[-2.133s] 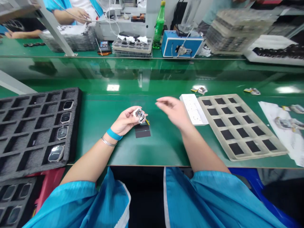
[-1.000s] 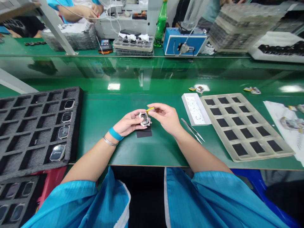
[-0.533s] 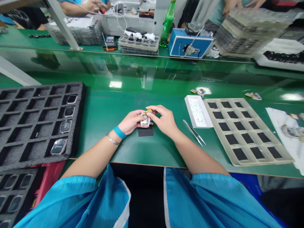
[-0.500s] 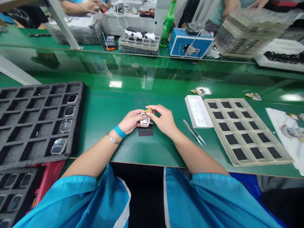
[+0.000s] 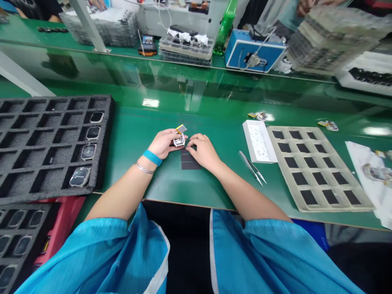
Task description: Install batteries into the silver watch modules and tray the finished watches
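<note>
on green mat [image 5: 131, 163]: l. hand [image 5: 163, 143] holds watch part [image 5: 179, 141], r. hand [image 5: 203, 152] beside.

A silver open-backed watch case [image 5: 179, 141] and a flat yellow-edged part [image 5: 181, 129] were held together in the left hand [image 5: 164, 143], mid-desk.

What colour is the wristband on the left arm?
Bright blue; the wristband shows best in the head view.

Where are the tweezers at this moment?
In the head view, the tweezers lie on the green mat, right of the right hand and just below the white tray.
</note>
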Motion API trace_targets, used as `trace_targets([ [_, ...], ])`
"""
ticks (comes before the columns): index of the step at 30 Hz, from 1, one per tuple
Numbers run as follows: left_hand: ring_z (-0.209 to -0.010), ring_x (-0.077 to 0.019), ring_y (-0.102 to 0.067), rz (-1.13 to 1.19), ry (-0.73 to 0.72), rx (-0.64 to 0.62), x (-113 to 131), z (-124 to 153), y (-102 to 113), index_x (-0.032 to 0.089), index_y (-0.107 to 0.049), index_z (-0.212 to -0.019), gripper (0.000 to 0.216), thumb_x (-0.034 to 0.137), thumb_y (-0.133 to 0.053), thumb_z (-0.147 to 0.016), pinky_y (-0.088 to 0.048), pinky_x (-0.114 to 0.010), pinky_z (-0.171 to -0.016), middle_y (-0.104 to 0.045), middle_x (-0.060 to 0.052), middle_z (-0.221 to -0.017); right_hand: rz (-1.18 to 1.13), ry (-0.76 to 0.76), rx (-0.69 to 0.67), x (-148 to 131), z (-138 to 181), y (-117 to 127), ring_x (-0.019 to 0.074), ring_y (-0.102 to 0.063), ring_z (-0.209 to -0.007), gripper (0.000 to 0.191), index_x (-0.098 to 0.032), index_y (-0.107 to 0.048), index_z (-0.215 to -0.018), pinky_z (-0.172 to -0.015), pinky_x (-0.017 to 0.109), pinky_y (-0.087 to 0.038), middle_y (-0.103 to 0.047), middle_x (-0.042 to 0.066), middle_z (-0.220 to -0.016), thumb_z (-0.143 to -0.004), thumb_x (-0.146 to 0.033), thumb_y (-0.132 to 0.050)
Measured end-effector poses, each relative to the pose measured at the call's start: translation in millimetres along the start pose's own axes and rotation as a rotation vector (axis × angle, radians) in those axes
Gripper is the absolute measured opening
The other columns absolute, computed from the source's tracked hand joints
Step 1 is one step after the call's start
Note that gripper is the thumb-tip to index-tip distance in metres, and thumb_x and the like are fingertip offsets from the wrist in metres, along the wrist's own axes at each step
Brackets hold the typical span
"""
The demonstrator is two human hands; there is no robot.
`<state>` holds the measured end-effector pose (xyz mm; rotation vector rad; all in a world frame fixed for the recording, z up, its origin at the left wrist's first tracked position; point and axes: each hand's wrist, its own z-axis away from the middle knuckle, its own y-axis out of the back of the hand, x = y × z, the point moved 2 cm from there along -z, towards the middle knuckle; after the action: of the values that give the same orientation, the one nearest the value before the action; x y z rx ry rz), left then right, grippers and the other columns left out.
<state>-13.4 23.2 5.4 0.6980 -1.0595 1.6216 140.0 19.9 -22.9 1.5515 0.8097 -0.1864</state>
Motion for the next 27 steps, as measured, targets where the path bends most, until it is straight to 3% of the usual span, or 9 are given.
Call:
trace_targets([
  [9,-0.069,-0.0145,-0.067,-0.031,-0.001,0.008,-1,-2,0,0.011,-0.064,-0.078,0.008,0.007,-0.060,-0.074,-0.057,-0.033,-0.073,-0.073,-0.006,-0.077,-0.005,-0.069,-0.016,-2,-3,-2,0.0250,-0.054,-0.103,0.007,-0.018,-0.067,-0.079,-0.097,0.045,-0.042,-0.061,0.009,-0.104,-0.084,-0.013,-0.066],
  [14,-0.070,-0.0147,-0.067,-0.030,0.002,0.011,-1,-2,1,0.011,-0.064,-0.078,0.008,0.007,-0.061,-0.072,-0.056,-0.031,-0.071,-0.073,-0.007,-0.077,-0.005,0.088,-0.037,-5,10,3,0.0258,-0.053,-0.103,0.007,-0.019,-0.060,-0.085,-0.091,0.045,-0.044,-0.060,0.010,-0.110,-0.089,-0.013,-0.058],
  [19,-0.066,-0.0146,-0.066,-0.054,-0.024,0.015,-2,-1,-2,0.011,-0.064,-0.078,0.008,0.008,-0.062,-0.070,-0.056,-0.029,-0.066,-0.073,-0.006,-0.076,-0.222,0.275,0.274,-8,21,28,0.0222,-0.057,-0.102,0.007,-0.022,-0.058,-0.085,-0.095,0.043,-0.044,-0.064,0.008,-0.103,-0.091,-0.022,-0.056],
  [22,-0.060,-0.0134,-0.064,-0.081,-0.055,0.012,-3,2,-7,0.012,-0.062,-0.076,0.007,0.008,-0.063,-0.070,-0.056,-0.026,-0.058,-0.070,-0.004,-0.071,-0.477,0.206,0.354,-7,19,34,0.0191,-0.065,-0.092,0.010,-0.021,-0.060,-0.079,-0.089,0.038,-0.049,-0.070,0.004,-0.092,-0.088,-0.026,-0.061],
  [27,-0.052,-0.0107,-0.060,-0.100,-0.033,-0.038,-7,9,-16,0.012,-0.061,-0.074,0.006,0.007,-0.063,-0.071,-0.056,-0.024,-0.051,-0.064,-0.001,-0.063,-0.748,-0.022,0.231,1,12,23,0.0161,-0.065,-0.071,0.017,-0.020,-0.062,-0.071,-0.073,0.032,-0.053,-0.071,0.001,-0.074,-0.073,-0.031,-0.075],
])
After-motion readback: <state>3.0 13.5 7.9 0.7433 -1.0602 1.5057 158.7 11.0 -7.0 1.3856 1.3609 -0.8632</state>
